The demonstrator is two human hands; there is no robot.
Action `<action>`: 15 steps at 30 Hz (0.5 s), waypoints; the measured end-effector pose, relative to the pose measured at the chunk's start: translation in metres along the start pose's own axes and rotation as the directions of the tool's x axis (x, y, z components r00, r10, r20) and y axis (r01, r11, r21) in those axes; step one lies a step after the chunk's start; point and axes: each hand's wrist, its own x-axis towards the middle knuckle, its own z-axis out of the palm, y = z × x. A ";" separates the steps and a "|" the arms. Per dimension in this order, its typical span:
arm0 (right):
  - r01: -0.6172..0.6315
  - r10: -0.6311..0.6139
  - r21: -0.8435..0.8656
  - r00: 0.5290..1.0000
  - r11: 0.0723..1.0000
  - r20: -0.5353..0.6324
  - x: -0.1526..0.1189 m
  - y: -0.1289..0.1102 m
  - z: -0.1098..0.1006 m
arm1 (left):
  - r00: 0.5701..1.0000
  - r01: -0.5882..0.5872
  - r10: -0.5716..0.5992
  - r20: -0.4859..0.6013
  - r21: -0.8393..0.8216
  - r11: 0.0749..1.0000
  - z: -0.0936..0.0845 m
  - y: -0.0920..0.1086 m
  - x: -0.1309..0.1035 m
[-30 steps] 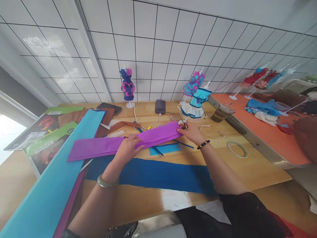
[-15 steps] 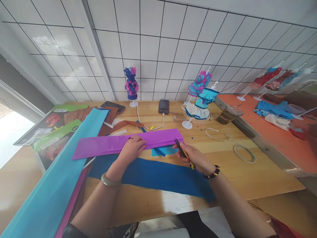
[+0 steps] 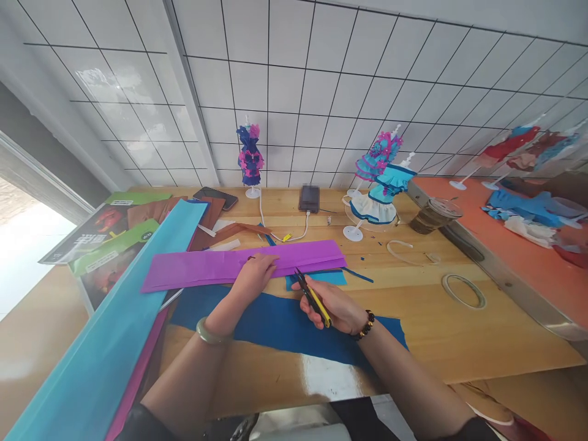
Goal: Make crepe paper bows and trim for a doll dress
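Note:
My left hand [image 3: 255,278] lies on a folded purple sheet [image 3: 188,269], fingers laid over it and pressing it to the table. My right hand [image 3: 339,305] is closed around yellow-and-black thread snips [image 3: 315,299], their tips pointing up and left near the purple sheet's lower edge. Whether the blades touch the sheet I cannot tell. Beneath both forearms a dark blue sheet [image 3: 271,324] is spread, partly covered by them. A light blue piece [image 3: 328,278] peeks out below the purple sheet, with a thin dark blue strip [image 3: 359,274] to its right.
Long turquoise sheets [image 3: 105,324] cross the left side. Small dress forms [image 3: 383,184] stand by the tiled wall, one [image 3: 250,156] further left. A cabled device [image 3: 309,198], a phone [image 3: 215,197], a lidded cup [image 3: 434,215] and a tape roll [image 3: 463,290] lie around the table.
My right hand has moved left with the snips, away from the purple sheet's right end and down toward its lower edge. My left hand stays on the sheet. The view has shifted slightly.

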 end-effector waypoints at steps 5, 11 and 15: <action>-0.034 0.034 -0.028 0.999 0.999 0.028 0.015 0.007 0.011 | 1.000 0.005 -0.005 0.004 -0.012 1.000 0.001 0.002 0.003; -0.091 0.081 0.091 0.991 0.992 0.108 0.013 0.009 0.010 | 0.996 -0.081 0.078 0.052 0.046 0.996 -0.002 0.006 0.002; -0.048 0.043 0.063 0.996 0.997 0.076 0.008 0.005 0.006 | 0.992 -0.117 0.110 0.063 0.116 0.986 -0.002 0.005 0.000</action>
